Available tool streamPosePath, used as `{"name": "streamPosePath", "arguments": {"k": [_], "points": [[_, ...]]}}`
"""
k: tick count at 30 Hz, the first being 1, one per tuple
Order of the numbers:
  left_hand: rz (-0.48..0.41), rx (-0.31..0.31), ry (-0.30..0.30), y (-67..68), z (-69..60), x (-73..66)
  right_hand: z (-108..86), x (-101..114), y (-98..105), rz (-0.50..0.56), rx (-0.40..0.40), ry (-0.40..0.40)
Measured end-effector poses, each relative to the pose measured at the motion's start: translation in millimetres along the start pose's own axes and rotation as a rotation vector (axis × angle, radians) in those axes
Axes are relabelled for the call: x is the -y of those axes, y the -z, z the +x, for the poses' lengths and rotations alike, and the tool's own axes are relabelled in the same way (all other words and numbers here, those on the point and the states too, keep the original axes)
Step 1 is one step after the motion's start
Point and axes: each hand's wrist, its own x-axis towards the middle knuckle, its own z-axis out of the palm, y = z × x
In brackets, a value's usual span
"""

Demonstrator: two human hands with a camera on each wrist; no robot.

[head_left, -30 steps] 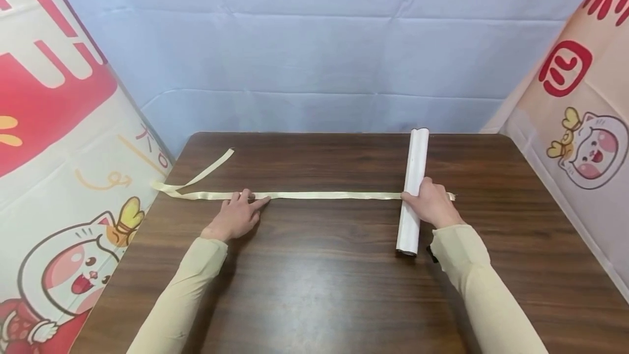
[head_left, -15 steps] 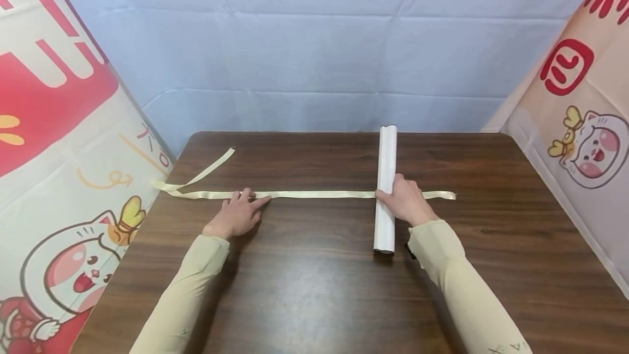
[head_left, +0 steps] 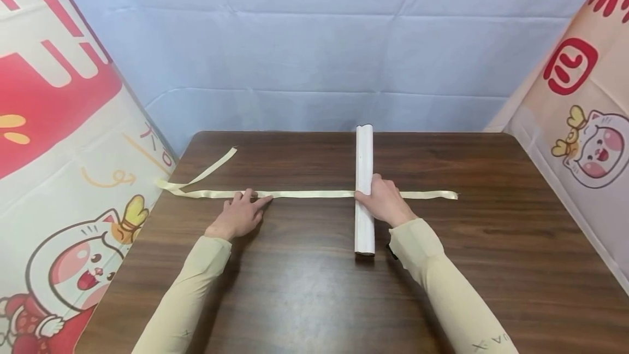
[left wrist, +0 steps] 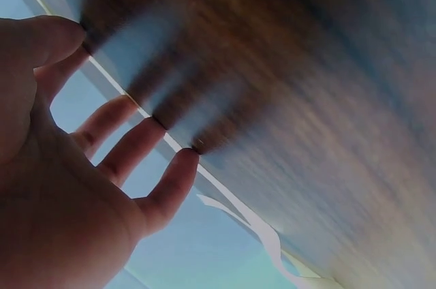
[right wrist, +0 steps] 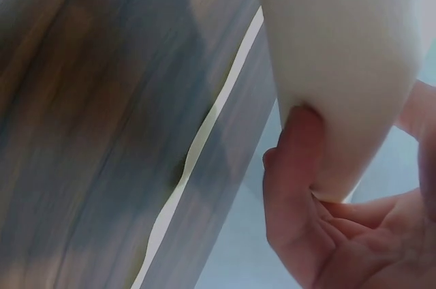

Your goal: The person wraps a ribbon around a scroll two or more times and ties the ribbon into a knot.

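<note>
A pale yellow ribbon stretches left to right across the table, and its left end doubles back toward the far side. My left hand presses the ribbon down with spread fingertips; the left wrist view shows those fingers along it. In my right hand is a white roll, which looks like rolled paper or film. It lies crosswise over the ribbon, and the part of the ribbon beneath it is hidden. The right wrist view shows thumb and fingers curled round the roll, with the ribbon beside it.
The dark wood-grain table has its far edge against a pale blue cloth backdrop. Printed cartoon panels stand at the left and right. The ribbon's fold reaches the table's left edge.
My right hand has slid the white roll leftward along the ribbon, uncovering more ribbon on the right. My left hand has stayed in place on the ribbon.
</note>
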Motion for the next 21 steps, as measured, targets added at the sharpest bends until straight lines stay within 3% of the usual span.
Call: {"name": "streamPosePath", "arguments": {"k": [21], "points": [[0.008,0.015,0.016,0.4,-1.0,-1.3,6.8,42,-37,0.079,-0.006,0.067]]}}
